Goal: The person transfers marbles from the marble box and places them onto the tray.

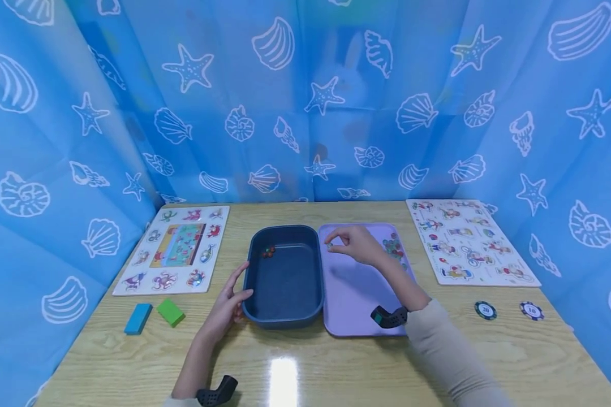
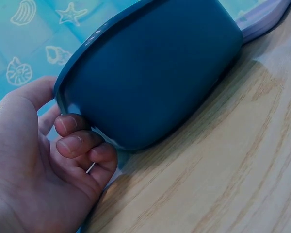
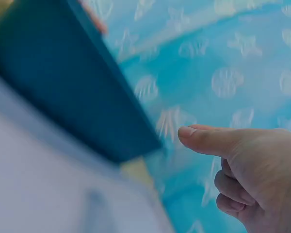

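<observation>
A dark blue rectangular bin (image 1: 285,314) stands in the middle of the table. Several small reddish and green marbles (image 1: 268,252) lie in its far left corner. My left hand (image 1: 226,308) holds the bin's left side, thumb and index at the rim, the other fingers curled against the outer wall (image 2: 150,77). Beside the bin is a lilac tray (image 1: 351,311) with several marbles (image 1: 394,249) along its right side. Above the tray's far left part, near the bin's rim, my right hand (image 1: 358,244) pinches a small greenish marble (image 1: 330,245); in the right wrist view the marble is hidden.
Picture puzzle boards lie at the left (image 1: 211,237) and right (image 1: 427,226). A blue block (image 1: 138,319) and a green block (image 1: 170,312) are at the left front. Two poker chips, one marked 20 (image 1: 485,310) and one marked 10 (image 1: 532,310), lie at the right. A shell-patterned curtain (image 1: 295,113) surrounds the table.
</observation>
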